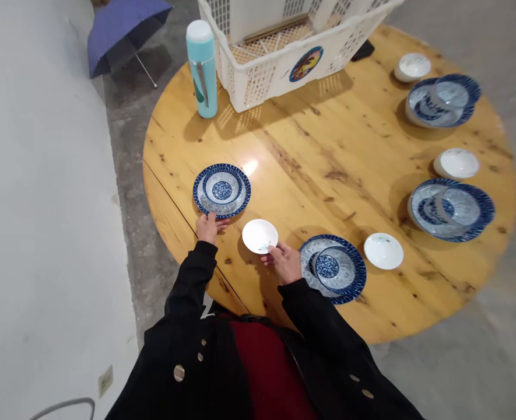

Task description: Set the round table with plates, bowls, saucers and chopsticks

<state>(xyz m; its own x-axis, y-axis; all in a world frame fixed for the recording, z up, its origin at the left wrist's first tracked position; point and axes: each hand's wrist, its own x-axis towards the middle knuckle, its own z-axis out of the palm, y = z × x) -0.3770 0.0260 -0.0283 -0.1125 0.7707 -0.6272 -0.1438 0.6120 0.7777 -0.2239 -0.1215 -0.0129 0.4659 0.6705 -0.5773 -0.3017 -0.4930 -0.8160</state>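
Note:
My left hand (209,227) is at the near rim of a blue-and-white plate (199,203), thumb at its edge and fingers beside it. A smaller patterned bowl (221,189) sits on that plate. In my right hand (284,261) is a small white bowl (258,234), pinched by its near right rim between thumb and fingers. Whether this bowl's base touches the table cannot be told. Just right of my right wrist lies a second blue-and-white plate (357,280) with a bowl (343,274) on it.
The round wooden table (292,146) carries a turquoise bottle (203,76) and a white plastic crate (258,79) at the back. Another white bowl (383,251) and several stacked blue-and-white dishes (480,210) stand to the right. An open umbrella (120,29) rests on the floor.

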